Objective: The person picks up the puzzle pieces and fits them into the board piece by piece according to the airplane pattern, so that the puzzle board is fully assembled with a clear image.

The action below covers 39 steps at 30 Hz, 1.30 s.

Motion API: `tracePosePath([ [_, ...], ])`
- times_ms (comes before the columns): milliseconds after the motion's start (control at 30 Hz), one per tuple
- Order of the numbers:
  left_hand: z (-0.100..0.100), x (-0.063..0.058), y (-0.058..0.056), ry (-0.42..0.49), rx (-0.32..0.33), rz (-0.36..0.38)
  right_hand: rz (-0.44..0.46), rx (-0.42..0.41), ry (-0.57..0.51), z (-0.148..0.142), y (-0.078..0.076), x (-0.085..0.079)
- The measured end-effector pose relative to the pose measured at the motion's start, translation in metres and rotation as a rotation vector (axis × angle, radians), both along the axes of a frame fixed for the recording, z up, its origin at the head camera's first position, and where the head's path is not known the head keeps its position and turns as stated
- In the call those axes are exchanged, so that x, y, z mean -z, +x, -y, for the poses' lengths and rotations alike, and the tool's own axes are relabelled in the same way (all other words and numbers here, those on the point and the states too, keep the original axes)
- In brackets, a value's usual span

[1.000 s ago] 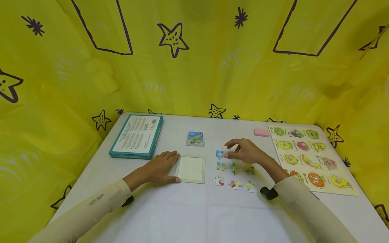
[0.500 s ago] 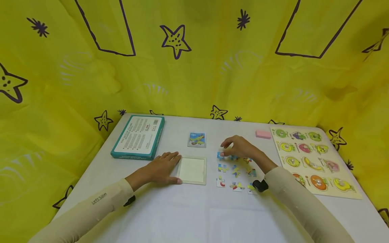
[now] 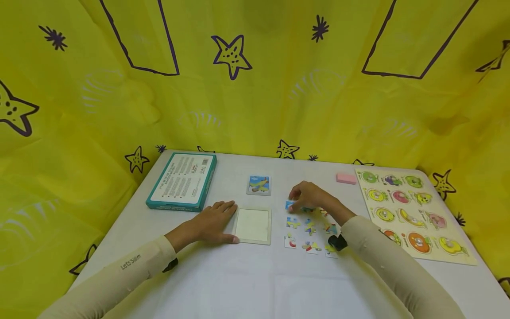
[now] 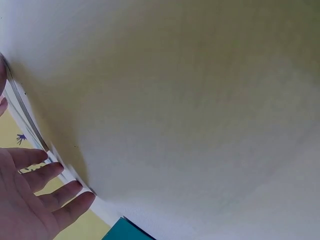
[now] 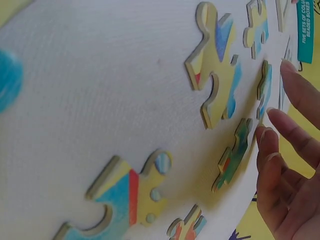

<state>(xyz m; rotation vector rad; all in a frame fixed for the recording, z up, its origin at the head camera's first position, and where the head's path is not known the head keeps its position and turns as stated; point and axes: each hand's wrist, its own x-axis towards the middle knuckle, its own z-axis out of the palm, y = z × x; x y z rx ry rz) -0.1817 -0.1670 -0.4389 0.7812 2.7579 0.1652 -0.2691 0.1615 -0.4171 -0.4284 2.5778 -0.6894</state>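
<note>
My left hand (image 3: 213, 223) lies spread at the left edge of a white square puzzle tray (image 3: 252, 225), its fingers fairly straight and touching the rim. To the right, several puzzle pieces (image 3: 310, 227) lie in rows on the white table. My right hand (image 3: 312, 197) is over the back row, thumb and bent forefinger pinching a blue puzzle piece (image 3: 288, 205) at the row's left end. In the right wrist view, fingertips meet the edges of that piece (image 5: 264, 90), which still lies at table level. The hand partly hides the other back-row pieces in the head view.
A small framed airplane picture (image 3: 259, 184) lies behind the tray. At the back left is a teal and white box (image 3: 182, 180). A pink eraser-like block (image 3: 345, 178) and a fruit puzzle board (image 3: 412, 212) lie at the right. Yellow curtain (image 3: 255, 106) hangs behind the table.
My right hand has moved slightly left, and its thumb and forefinger have closed in on the blue puzzle piece. The left hand stays at the tray. The head view has shifted slightly.
</note>
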Motion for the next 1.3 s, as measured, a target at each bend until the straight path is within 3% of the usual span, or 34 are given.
tracePosePath([
  [300,-0.001,-0.001,0.001,0.014,-0.008,0.011,-0.056,0.004,0.073,0.005,0.004,0.004],
  [633,-0.002,-0.002,0.001,0.023,-0.010,0.004,-0.042,-0.001,0.060,0.007,0.003,0.008],
  [900,-0.002,-0.001,0.000,0.027,-0.006,0.014,-0.019,-0.054,-0.055,0.005,0.004,0.006],
  [1100,-0.002,-0.001,-0.001,0.041,0.011,0.021,-0.022,-0.097,-0.210,0.004,0.006,0.007],
  [1300,-0.002,-0.001,-0.002,0.037,0.027,0.022,0.055,-0.091,-0.316,0.004,0.015,0.000],
])
